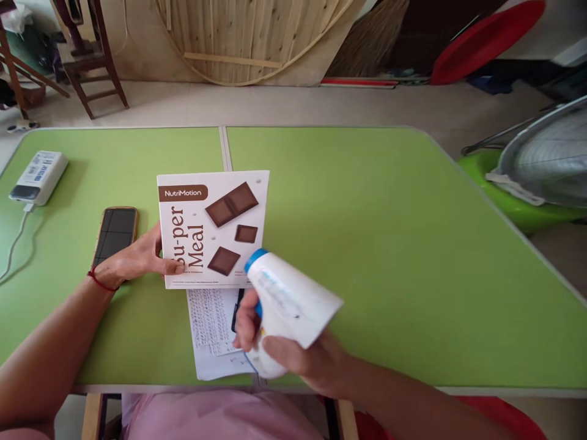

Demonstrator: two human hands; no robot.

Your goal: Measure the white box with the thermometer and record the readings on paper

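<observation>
My left hand (151,253) grips the lower left edge of a white box (215,232), with the thumb on its front. Brown chocolate pieces and the words "NutriMotion" and "Su-per Meal" are printed on the box, which is held up over the table. My right hand (293,354) is closed round the handle of a white gun-shaped device (288,293) with a blue front rim and a blue trigger part. Its blue end points at the lower right corner of the box. Under both lie handwritten paper sheets (213,336) and a black pen (237,308), partly covered.
A phone (114,229) lies beside my left wrist on the green table (389,244). Further left sits a white power bank (41,177) with a cable. Beyond the table stand a wooden chair (94,61) and a round wooden board (257,36); a green tub (523,208) is at the right.
</observation>
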